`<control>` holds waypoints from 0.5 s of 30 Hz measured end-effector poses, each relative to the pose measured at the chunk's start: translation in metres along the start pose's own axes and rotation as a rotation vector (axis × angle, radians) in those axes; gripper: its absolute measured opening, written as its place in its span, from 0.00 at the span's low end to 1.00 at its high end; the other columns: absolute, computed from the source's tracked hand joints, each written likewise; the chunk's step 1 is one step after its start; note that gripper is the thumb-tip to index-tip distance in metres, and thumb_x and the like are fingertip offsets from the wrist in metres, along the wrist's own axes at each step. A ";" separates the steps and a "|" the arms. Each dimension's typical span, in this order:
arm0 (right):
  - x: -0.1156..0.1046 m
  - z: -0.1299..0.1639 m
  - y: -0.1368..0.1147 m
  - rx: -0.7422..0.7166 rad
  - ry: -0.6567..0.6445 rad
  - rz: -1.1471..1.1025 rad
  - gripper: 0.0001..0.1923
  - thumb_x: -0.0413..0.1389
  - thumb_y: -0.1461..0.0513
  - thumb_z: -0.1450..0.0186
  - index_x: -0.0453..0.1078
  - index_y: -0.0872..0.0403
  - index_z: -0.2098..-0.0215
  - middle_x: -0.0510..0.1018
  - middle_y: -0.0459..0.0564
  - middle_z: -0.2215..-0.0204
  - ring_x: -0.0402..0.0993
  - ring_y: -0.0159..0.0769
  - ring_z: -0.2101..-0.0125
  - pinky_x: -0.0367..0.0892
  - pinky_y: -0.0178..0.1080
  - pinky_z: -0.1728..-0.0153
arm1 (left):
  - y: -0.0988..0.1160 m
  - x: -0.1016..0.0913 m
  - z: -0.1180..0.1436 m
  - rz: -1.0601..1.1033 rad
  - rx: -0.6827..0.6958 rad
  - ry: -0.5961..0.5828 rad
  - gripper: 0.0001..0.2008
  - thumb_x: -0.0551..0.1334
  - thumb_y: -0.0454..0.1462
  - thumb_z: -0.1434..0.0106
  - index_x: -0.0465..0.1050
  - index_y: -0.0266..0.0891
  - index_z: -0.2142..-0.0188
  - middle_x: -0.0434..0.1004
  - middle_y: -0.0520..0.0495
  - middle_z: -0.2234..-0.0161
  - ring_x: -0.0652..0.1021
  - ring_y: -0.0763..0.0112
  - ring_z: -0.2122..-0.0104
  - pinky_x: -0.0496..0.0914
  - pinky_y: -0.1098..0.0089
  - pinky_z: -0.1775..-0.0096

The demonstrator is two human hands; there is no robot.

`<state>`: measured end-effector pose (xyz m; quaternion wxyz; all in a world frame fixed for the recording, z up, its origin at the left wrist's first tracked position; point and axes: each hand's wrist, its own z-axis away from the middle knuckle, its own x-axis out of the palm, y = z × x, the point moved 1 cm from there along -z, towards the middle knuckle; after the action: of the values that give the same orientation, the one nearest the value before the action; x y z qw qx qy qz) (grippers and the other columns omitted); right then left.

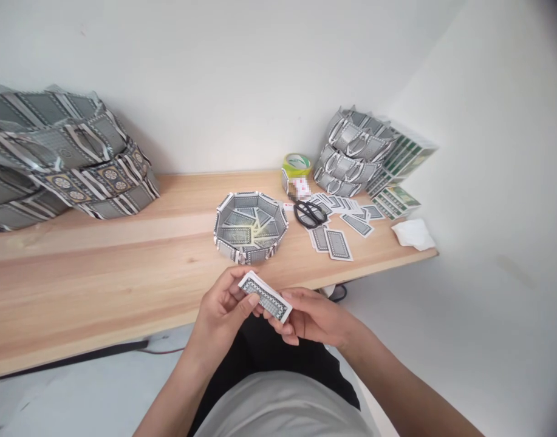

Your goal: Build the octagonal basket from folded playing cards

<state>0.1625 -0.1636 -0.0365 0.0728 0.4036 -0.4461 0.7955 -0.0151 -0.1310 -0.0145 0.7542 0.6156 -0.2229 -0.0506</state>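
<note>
Both hands pinch folded card off counter's front edge: left hand near end, right hand far end; long axis runs left-right.

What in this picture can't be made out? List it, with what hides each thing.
Head view only:
- Playing cards held by left hand and right hand: faces turned away; the count cannot be told.
- Small box beside the tape roll: print blurred.
- Scissors: blades too small to tell open or shut.
- Stacked baskets: cut off by the left edge.
</note>
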 end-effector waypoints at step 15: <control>0.006 0.004 0.016 -0.044 0.097 -0.103 0.20 0.54 0.52 0.33 0.74 0.62 0.62 0.68 0.47 0.77 0.60 0.25 0.79 0.59 0.30 0.78 | -0.013 -0.001 -0.004 0.089 -0.048 -0.005 0.17 0.68 0.38 0.43 0.67 0.39 0.56 0.72 0.54 0.74 0.73 0.78 0.75 0.65 0.77 0.73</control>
<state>0.1530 -0.1774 -0.0419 0.1440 0.3851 -0.4383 0.7993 -0.0117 -0.1302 -0.0275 0.7697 0.5867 -0.2504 -0.0239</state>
